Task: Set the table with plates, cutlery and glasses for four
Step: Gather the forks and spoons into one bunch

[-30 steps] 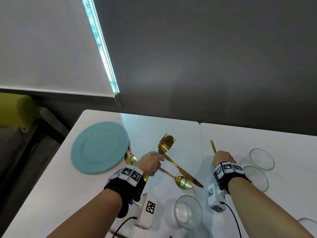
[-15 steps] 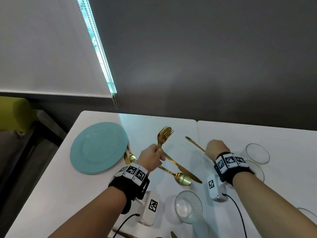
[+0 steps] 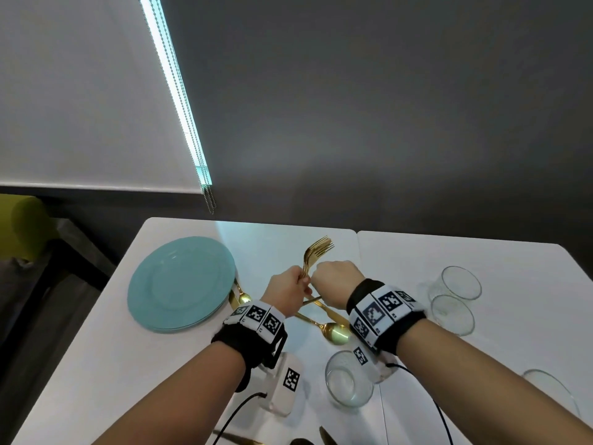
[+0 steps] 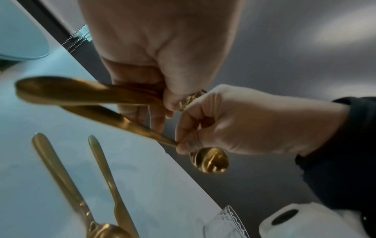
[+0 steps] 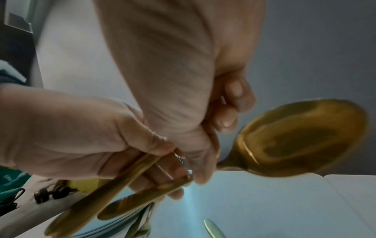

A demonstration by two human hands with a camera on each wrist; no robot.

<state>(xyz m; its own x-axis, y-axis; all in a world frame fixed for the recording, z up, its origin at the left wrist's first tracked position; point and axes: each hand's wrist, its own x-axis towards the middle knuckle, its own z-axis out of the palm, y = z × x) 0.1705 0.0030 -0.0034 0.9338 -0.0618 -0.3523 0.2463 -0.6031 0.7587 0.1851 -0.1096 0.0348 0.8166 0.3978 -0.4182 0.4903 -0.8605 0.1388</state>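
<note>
Together, both fists (image 3: 290, 292) round gold cutlery (image 3: 316, 255).

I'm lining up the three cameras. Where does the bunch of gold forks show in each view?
Head: the gold forks are at centre, tines up above the left hand.
Left wrist: their handles jut left from the fist.
Right wrist: their handles slant to lower left.
Shared landmark: the left hand gripping them, beside the right hand holding a spoon.
</note>
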